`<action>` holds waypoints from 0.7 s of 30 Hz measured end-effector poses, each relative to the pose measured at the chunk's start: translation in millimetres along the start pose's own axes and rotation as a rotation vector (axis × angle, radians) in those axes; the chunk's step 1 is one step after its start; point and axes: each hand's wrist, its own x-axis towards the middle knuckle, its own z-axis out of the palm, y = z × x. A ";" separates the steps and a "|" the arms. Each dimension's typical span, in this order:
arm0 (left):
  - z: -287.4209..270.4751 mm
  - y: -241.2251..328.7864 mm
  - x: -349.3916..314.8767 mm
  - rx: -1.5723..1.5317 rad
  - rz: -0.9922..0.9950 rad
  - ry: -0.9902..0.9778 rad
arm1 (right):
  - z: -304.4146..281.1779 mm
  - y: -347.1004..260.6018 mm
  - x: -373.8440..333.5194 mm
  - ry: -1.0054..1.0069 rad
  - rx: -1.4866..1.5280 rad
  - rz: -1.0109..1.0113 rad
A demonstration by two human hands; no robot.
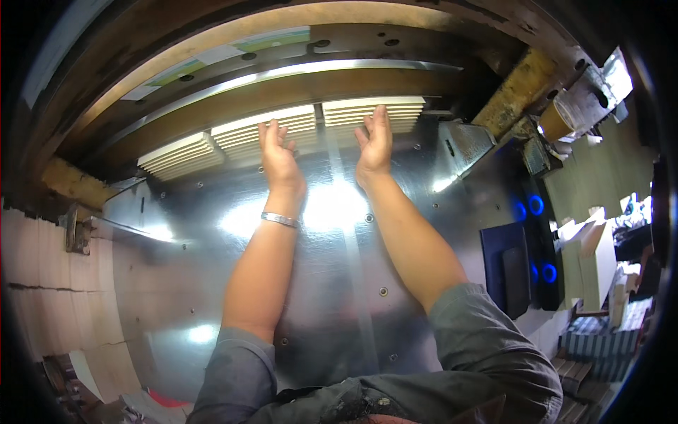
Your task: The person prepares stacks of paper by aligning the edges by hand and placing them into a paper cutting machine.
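Note:
Three cream-white stacks of layered paper stand in a row at the far side of a shiny metal table (pixel 318 283): the left stack (pixel 180 155), the middle stack (pixel 265 128) and the right stack (pixel 371 114). My left hand (pixel 280 159) reaches to the front of the middle stack, its fingers pointing up and apart. Against the front of the right stack is my right hand (pixel 376 145), fingers stretched out. Neither hand grips anything. Whether the fingertips press on the paper, I cannot tell.
A heavy metal beam (pixel 282 85) spans the table just beyond the stacks. Metal side guides (pixel 462 148) flank the bed. To the right are a dark panel (pixel 505 268) and blue-lit round buttons (pixel 536 205). Paper piles (pixel 597 261) lie farther right.

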 end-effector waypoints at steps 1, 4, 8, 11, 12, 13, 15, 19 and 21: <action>-1.3 -1.5 0.8 0.000 0.020 0.018 | -0.3 4.0 1.3 -0.024 0.010 0.008; -0.5 -6.9 1.4 -0.011 0.044 0.025 | -3.2 10.2 4.7 0.031 0.013 -0.017; 2.8 2.1 1.7 0.024 0.030 0.075 | -5.9 11.5 6.5 0.022 0.009 -0.036; -30.4 19.4 37.3 0.050 0.116 0.273 | -4.3 18.0 7.6 0.030 0.020 -0.024; -49.3 27.4 56.5 0.053 0.192 0.396 | -3.6 19.8 10.1 0.064 0.021 -0.035; -67.9 37.9 69.1 0.057 0.266 0.519 | -2.6 19.4 10.3 0.042 0.026 -0.027; -94.3 63.6 77.2 -0.129 0.275 0.477 | -4.6 15.8 9.0 0.066 -0.010 -0.044; -123.0 84.1 86.0 -0.196 0.246 0.480 | -1.3 12.1 6.9 0.047 -0.023 -0.039; -128.4 82.2 90.0 -0.212 0.255 0.464 | -1.0 11.5 4.2 0.016 -0.026 -0.035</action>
